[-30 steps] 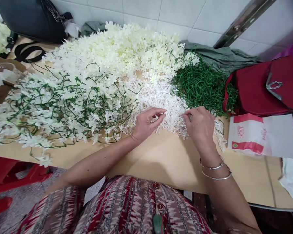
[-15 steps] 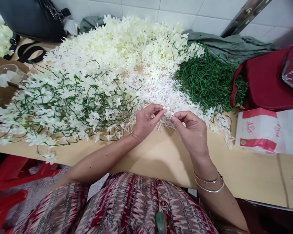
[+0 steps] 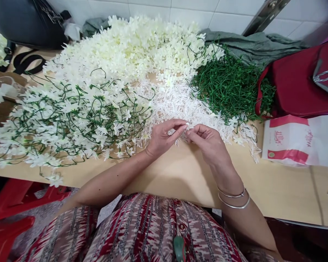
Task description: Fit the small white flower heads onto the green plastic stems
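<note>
My left hand (image 3: 162,138) and my right hand (image 3: 206,142) meet fingertip to fingertip at the near edge of a heap of small white plastic flower pieces (image 3: 186,103). Both pinch a tiny white piece (image 3: 187,126) between thumb and fingers. Left of the hands lies a spread of finished green stems with white flowers (image 3: 71,120). Behind them rises a big mound of loose cream flowers (image 3: 136,51). A pile of bare green stems (image 3: 229,87) lies to the right of the white heap.
The tan table (image 3: 180,174) carries a white and red paper bag (image 3: 295,140) at the right, a red handbag (image 3: 303,83) behind it, grey-green cloth (image 3: 251,42) and a black bag (image 3: 19,20) at the back. Red plastic stools (image 3: 13,203) stand at the lower left.
My right hand left the white heap and came left to meet my left hand; the fingertips now touch over a small white piece. The view shifted slightly.
</note>
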`<action>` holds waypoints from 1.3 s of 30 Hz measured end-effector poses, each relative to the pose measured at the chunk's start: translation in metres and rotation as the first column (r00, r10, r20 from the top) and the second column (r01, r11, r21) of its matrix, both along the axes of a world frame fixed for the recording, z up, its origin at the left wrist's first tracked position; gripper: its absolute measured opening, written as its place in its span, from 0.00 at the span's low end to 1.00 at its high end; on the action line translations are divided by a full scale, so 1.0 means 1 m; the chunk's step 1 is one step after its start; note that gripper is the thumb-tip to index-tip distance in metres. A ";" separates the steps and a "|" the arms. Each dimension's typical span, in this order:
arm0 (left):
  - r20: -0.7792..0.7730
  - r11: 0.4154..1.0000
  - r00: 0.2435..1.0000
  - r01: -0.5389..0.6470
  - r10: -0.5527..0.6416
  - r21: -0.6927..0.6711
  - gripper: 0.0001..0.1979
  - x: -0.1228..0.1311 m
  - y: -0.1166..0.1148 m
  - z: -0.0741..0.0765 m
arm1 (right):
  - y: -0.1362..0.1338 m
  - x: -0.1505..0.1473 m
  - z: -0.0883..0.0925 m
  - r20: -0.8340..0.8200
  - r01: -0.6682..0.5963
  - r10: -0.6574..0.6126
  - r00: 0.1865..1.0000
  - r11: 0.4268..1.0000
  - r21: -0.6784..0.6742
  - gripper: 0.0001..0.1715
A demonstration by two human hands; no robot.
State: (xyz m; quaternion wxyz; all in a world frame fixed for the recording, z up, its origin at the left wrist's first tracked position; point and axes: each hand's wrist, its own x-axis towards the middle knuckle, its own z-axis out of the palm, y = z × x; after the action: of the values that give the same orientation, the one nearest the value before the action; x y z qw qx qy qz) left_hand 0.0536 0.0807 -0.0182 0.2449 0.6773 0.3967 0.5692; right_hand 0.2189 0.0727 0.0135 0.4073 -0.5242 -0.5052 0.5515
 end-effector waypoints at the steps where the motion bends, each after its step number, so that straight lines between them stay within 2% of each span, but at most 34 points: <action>1: 0.003 1.000 1.000 0.003 -0.003 0.014 0.08 0.000 0.000 0.000 | 0.001 0.001 0.001 -0.022 -0.009 0.009 1.000 1.000 -0.025 0.13; 12: -0.034 0.995 0.999 -0.035 0.038 0.095 0.05 -0.001 0.000 0.001 | 0.001 -0.003 0.004 -0.116 0.029 -0.038 0.993 0.997 -0.071 0.13; 20: -0.066 0.993 0.998 0.021 -0.014 0.117 0.06 -0.001 0.002 0.001 | 0.003 -0.002 -0.002 -0.138 0.027 -0.029 0.990 0.999 -0.019 0.16; 28: -0.009 0.998 0.999 0.049 -0.049 0.039 0.05 -0.001 0.002 0.001 | 0.002 -0.004 -0.009 -0.160 0.154 -0.126 0.979 0.972 0.177 0.11; 30: 0.020 0.998 0.998 0.066 -0.066 0.014 0.06 -0.001 0.002 0.001 | 0.002 -0.005 -0.007 -0.112 0.162 -0.136 0.984 0.948 0.274 0.12; 34: 0.059 0.993 0.992 0.115 -0.114 -0.017 0.06 -0.001 0.001 0.000 | 0.002 -0.004 -0.006 0.049 0.133 -0.175 0.983 0.878 0.461 0.04; 39: 0.034 0.993 0.992 0.119 -0.119 0.000 0.06 -0.001 0.002 0.001 | 0.004 -0.001 -0.011 0.090 0.130 -0.217 0.972 0.817 0.563 0.02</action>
State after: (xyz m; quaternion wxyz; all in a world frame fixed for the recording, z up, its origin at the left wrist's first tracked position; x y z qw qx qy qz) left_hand 0.0528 0.0826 -0.0168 0.2857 0.6899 0.3517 0.5646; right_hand 0.2182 0.0764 0.0022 0.5506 -0.4680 -0.6221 0.3014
